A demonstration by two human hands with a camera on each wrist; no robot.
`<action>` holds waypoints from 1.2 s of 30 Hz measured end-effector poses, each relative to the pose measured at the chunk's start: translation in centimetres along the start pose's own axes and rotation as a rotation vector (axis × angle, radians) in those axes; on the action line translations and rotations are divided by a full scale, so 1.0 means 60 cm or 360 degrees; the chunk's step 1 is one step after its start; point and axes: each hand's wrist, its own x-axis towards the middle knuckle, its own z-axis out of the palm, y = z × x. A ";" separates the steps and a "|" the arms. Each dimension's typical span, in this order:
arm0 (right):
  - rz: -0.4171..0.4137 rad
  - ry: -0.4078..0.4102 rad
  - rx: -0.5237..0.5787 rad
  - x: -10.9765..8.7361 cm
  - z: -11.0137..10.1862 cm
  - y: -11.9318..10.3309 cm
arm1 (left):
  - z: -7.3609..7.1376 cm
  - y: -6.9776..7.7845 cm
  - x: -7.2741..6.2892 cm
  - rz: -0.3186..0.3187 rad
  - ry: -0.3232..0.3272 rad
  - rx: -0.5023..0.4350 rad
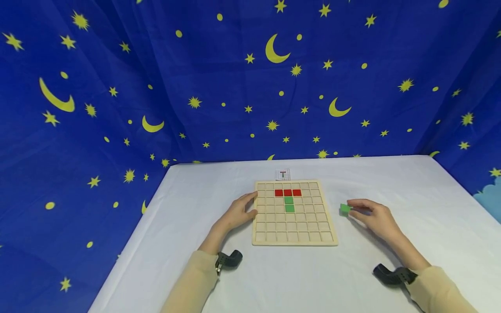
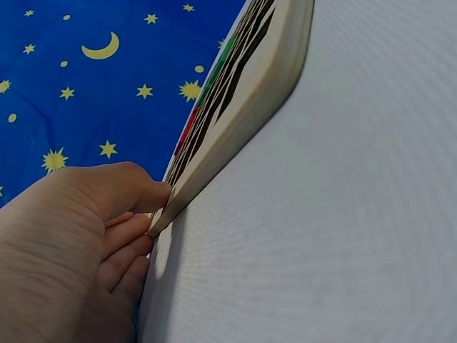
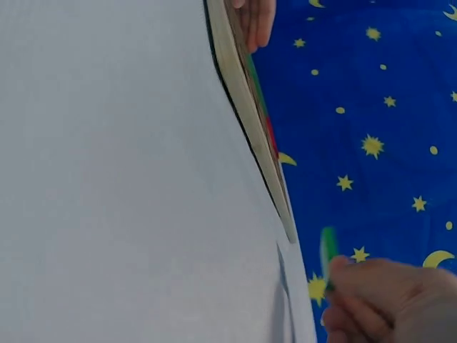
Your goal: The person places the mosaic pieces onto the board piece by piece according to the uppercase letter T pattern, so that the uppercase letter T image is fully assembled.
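Note:
A wooden grid board [image 1: 295,239] lies flat on the table. Three red tiles [image 1: 287,192] sit side by side in one row, and two green tiles [image 1: 289,208] run in a column below the middle one. My left hand [image 1: 235,214] rests against the board's left edge, thumb and fingers spread apart along the rim; the left wrist view shows the thumb [image 2: 146,191] touching the frame. To the right of the board, my right hand [image 1: 376,218] pinches a green tile [image 1: 345,209] between thumb and fingers. That tile looks blurred in the right wrist view.
A small printed card [image 1: 283,174] with a red and green T pattern lies just behind the board. White cloth [image 1: 211,182] covers the table. Blue curtains [image 1: 235,78] with yellow stars and moons hang at the back and sides. Each wrist wears a black mount [image 1: 231,259].

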 end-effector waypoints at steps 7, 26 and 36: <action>0.0109 -0.0022 0.0202 0.019 -0.025 -0.032 | 0.001 -0.001 -0.001 0.0009 0.0002 -0.0006; -0.0071 -0.0284 0.0525 0.070 0.037 -0.146 | 0.000 0.001 -0.002 0.0022 0.0007 0.0013; -0.0110 -0.0310 0.0527 0.074 0.072 -0.191 | -0.001 0.001 -0.005 -0.0003 -0.0007 0.0000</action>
